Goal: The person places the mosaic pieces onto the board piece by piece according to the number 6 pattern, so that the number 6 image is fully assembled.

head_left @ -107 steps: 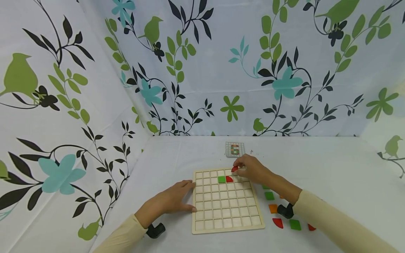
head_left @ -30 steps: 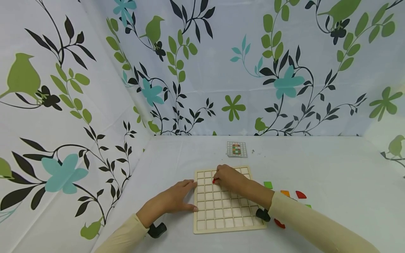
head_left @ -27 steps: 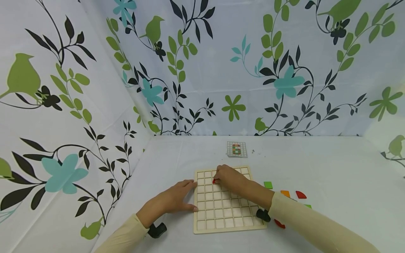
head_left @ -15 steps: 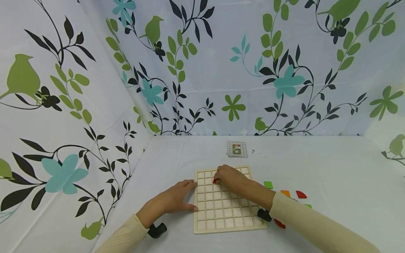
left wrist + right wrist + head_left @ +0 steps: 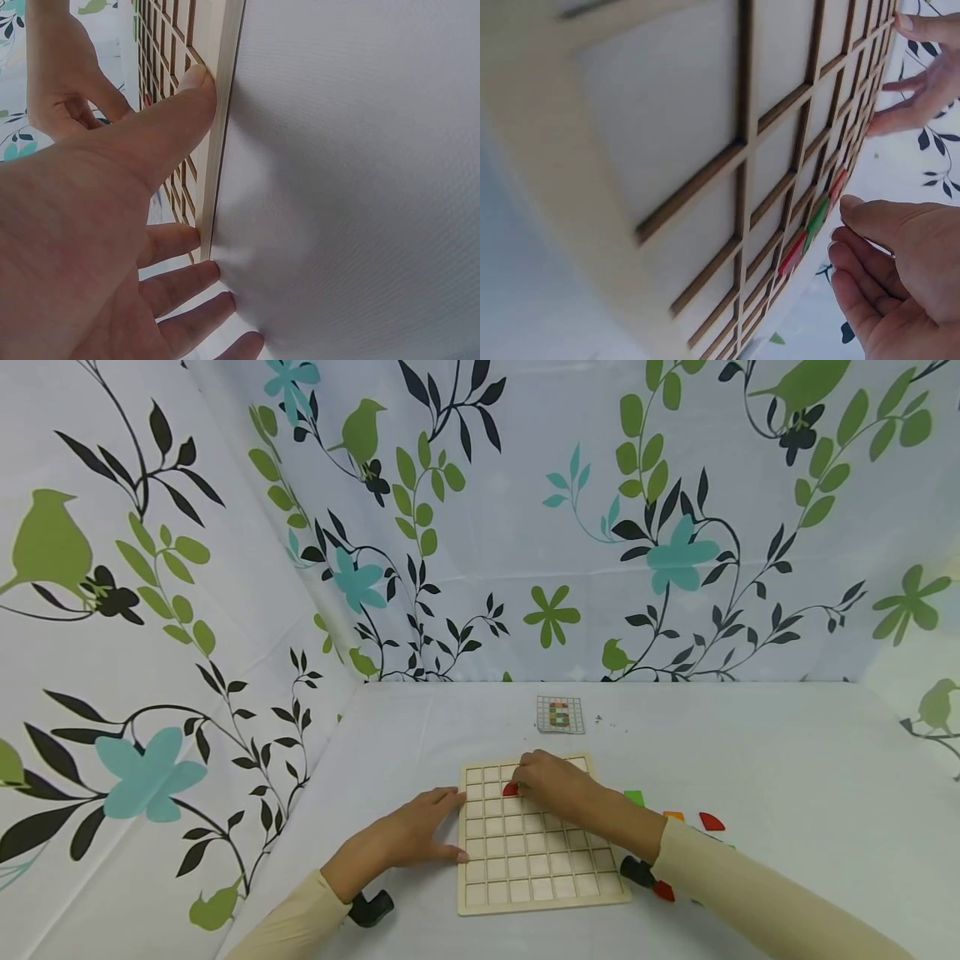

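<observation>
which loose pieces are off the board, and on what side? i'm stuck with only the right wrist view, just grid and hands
Observer: In the head view, at least a green piece, an orange piece and two red pieces lie off to the right of the board.

Operator: ok and what's past the board's far edge

Observer: A small sheet lies there on the white table, printed with a coloured pattern on a grid; the head view shows it too small to read every square.
</observation>
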